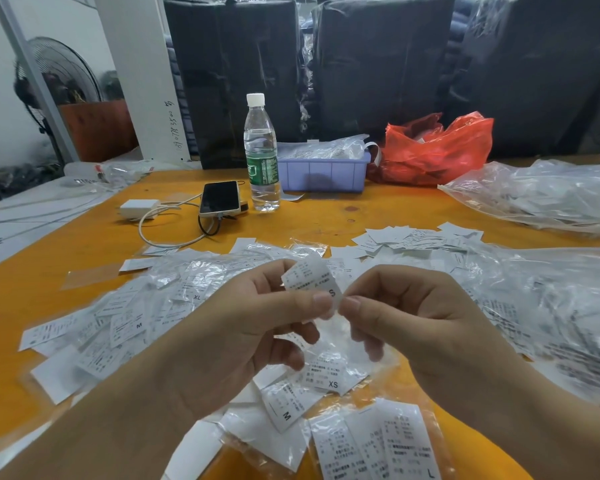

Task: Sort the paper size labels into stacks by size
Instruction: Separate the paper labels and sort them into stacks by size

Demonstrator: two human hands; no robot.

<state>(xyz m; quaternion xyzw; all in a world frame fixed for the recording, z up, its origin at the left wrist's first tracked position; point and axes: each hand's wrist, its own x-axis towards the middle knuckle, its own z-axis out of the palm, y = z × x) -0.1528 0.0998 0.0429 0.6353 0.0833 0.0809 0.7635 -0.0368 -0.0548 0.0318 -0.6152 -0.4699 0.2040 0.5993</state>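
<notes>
Both forearms are reaching in from the bottom edge, and between them the L label [409, 441] in its clear sleeve is lying closest to the viewer. Above it, the left hand [243, 327] and the right hand [426, 323] are meeting over the orange table [326, 216], each pinching the same S label [314, 282] between thumb and forefinger, the left at its lower edge, the right at its lower right corner. That label is hanging in the air, tilted, clear of everything beneath.

Directly below the hands an XS label [329, 377] and an M label [286, 407] are lying overlapped in crinkled plastic. Further left a loose heap of labels [118, 323] is spreading out, with M and XL printed on some. Behind the hands a smaller scatter of labels [420, 239] is sitting near clear bags [548, 199] that are crowding the right edge.

Bare tabletop is showing in a band beyond the labels, up to a water bottle [261, 154], a phone [220, 198] on a cable, a white charger [138, 206], a lilac tray [321, 171] and a red bag [437, 150].
</notes>
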